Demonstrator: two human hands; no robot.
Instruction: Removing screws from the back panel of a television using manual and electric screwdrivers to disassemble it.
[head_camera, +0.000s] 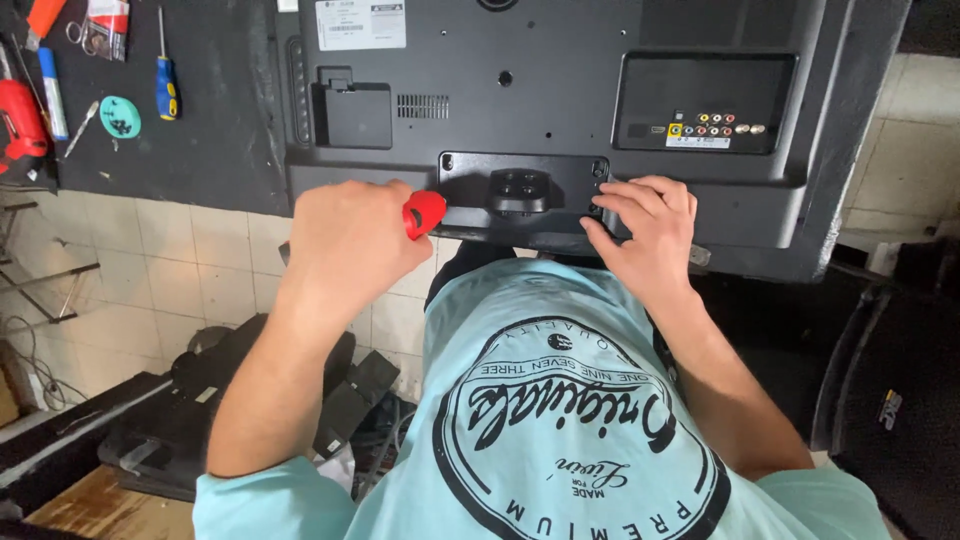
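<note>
A flat-screen television (560, 90) lies face down on a dark workbench, its black back panel up. At its near edge sits a black stand bracket plate (520, 185). My left hand (345, 245) is closed around a red-handled screwdriver (423, 212), whose handle end points at the left side of the bracket. My right hand (645, 225) rests on the right end of the bracket with fingertips pressing on it; whether it pinches anything is hidden.
Tools lie on the bench at the far left: a blue and yellow screwdriver (165, 85), a red power tool (20, 120), a teal round lid (120, 117). Black parts (200, 410) lie on the tiled floor below. A black speaker (890, 400) stands at right.
</note>
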